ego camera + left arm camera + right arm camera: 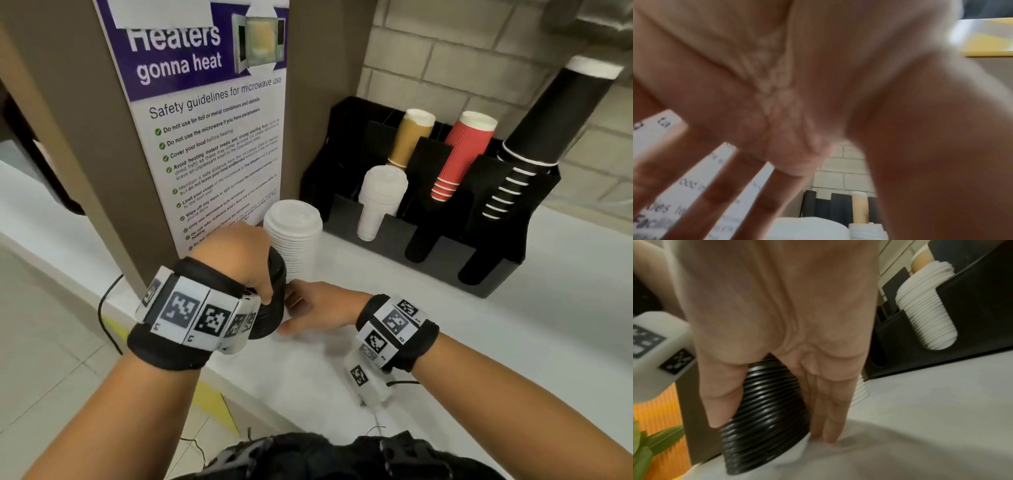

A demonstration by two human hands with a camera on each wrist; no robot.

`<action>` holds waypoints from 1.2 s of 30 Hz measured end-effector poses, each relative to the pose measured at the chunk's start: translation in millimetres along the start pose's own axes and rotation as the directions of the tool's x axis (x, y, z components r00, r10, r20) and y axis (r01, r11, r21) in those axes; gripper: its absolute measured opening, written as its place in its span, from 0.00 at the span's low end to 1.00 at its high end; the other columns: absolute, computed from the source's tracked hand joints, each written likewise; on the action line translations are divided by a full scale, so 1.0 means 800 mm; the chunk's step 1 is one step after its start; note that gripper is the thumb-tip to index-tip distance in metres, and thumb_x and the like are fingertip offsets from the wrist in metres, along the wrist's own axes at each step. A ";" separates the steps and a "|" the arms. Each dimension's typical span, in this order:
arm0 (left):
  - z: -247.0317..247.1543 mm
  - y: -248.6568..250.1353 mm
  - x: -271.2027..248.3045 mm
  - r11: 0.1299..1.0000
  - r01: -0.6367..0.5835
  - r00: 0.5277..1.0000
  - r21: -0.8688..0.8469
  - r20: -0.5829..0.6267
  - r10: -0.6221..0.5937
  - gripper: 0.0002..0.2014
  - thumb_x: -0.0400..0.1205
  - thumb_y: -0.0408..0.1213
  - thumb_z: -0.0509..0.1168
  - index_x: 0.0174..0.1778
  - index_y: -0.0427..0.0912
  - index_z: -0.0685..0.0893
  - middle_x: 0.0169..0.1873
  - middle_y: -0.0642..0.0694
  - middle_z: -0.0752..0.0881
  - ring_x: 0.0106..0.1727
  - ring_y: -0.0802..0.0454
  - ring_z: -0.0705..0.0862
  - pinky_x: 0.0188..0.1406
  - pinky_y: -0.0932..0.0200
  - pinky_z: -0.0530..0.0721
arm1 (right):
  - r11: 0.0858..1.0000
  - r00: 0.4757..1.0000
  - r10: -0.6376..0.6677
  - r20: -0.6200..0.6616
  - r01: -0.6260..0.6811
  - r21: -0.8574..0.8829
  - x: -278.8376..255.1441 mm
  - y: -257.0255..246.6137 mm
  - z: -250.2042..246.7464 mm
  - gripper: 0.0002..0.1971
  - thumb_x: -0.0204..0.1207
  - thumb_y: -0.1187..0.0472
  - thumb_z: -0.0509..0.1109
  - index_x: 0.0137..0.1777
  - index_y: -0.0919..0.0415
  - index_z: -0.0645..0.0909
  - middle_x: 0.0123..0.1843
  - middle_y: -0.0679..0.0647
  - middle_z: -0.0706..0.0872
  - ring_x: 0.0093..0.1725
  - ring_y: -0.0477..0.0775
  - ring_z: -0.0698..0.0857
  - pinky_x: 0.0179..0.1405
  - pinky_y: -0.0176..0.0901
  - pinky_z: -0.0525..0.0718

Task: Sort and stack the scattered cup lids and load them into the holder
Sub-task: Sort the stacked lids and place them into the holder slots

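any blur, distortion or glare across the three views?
Head: mostly sharp, poster text legible, wide-angle bending at the edges. Left wrist: left hand fills the frame, soft and blurred, little else visible. Right wrist: right hand and black lid stack slightly soft, glints on the ridges; holder edge blurred.

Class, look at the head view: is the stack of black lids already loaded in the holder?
No: the stack of black lids stands on the counter, held between both hands, apart from the holder.

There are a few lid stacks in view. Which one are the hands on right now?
The black lid stack at the counter's near edge: the left hand and right hand hold it. The tall white lid stack behind stands free; another white stack sits in the holder.
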State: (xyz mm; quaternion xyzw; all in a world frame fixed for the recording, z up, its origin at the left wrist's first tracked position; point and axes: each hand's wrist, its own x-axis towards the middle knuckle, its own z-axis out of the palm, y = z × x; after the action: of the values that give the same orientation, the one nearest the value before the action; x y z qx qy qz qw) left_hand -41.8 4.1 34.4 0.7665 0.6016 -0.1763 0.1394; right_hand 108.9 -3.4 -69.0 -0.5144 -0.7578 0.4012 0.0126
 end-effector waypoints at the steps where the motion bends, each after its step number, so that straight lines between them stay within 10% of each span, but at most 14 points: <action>1: 0.001 0.003 0.000 1.000 -0.012 1.000 0.002 0.002 0.012 0.36 0.69 0.51 0.79 0.68 0.38 0.76 0.57 0.43 0.83 0.56 0.46 0.83 0.47 0.56 0.80 | 1.000 1.000 -0.007 0.001 0.007 0.016 0.000 0.003 -0.001 0.26 0.72 0.51 0.78 0.66 0.60 0.75 0.60 0.54 0.83 0.58 0.53 0.83 0.60 0.43 0.82; 6: 0.013 0.033 -0.004 0.986 -0.162 0.987 0.048 -0.004 0.163 0.34 0.67 0.48 0.80 0.64 0.40 0.74 0.54 0.46 0.80 0.49 0.48 0.81 0.37 0.59 0.78 | 0.990 0.992 -0.011 0.128 -0.007 0.144 -0.016 0.022 -0.018 0.21 0.69 0.64 0.80 0.52 0.39 0.77 0.46 0.34 0.85 0.42 0.24 0.82 0.45 0.18 0.77; 12: 0.010 0.082 0.018 0.899 -0.432 0.899 0.076 -0.051 0.436 0.37 0.66 0.42 0.82 0.67 0.42 0.73 0.59 0.45 0.76 0.53 0.47 0.80 0.44 0.56 0.79 | 0.978 0.973 0.064 0.220 -0.105 0.180 -0.046 0.060 -0.055 0.19 0.67 0.69 0.81 0.58 0.59 0.84 0.57 0.56 0.90 0.61 0.58 0.86 0.66 0.52 0.81; 17: -0.007 0.104 0.057 0.851 -0.520 0.846 0.070 -0.090 0.525 0.47 0.66 0.36 0.82 0.81 0.48 0.67 0.67 0.42 0.68 0.67 0.41 0.76 0.62 0.52 0.80 | 0.941 0.980 0.180 -0.082 -0.148 0.303 -0.065 0.092 -0.076 0.34 0.62 0.63 0.84 0.70 0.53 0.77 0.63 0.49 0.85 0.65 0.50 0.83 0.69 0.46 0.79; 24: -0.026 0.109 0.092 0.833 -0.552 0.820 0.038 -0.156 0.550 0.41 0.68 0.30 0.80 0.78 0.44 0.71 0.70 0.43 0.79 0.71 0.43 0.77 0.70 0.46 0.77 | 0.906 0.856 0.209 -0.473 0.012 0.423 -0.055 0.098 -0.078 0.42 0.64 0.65 0.84 0.76 0.58 0.66 0.67 0.52 0.81 0.66 0.50 0.80 0.63 0.36 0.77; 32: -0.030 0.082 0.101 0.767 -0.594 0.801 -0.243 -0.265 0.537 0.45 0.69 0.33 0.80 0.82 0.45 0.67 0.74 0.46 0.77 0.74 0.49 0.75 0.73 0.51 0.74 | 0.935 0.864 0.138 -0.484 0.047 0.351 -0.051 0.094 -0.090 0.43 0.62 0.63 0.85 0.74 0.55 0.64 0.66 0.48 0.80 0.65 0.47 0.80 0.63 0.34 0.78; 36: -0.026 0.059 0.095 0.599 -0.664 0.736 -0.447 -0.532 0.419 0.29 0.75 0.40 0.76 0.72 0.53 0.77 0.64 0.54 0.79 0.60 0.60 0.77 0.51 0.74 0.74 | 0.980 0.882 0.068 -0.466 0.029 0.198 -0.053 0.072 -0.118 0.46 0.63 0.59 0.85 0.77 0.53 0.60 0.68 0.47 0.76 0.68 0.47 0.77 0.62 0.30 0.78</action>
State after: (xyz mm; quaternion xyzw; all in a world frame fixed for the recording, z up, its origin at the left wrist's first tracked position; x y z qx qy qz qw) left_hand 22.1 68.2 20.0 0.8446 0.3715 0.2291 0.3100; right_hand 213.8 28.0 -23.8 -0.6003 -0.6827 0.3381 0.2435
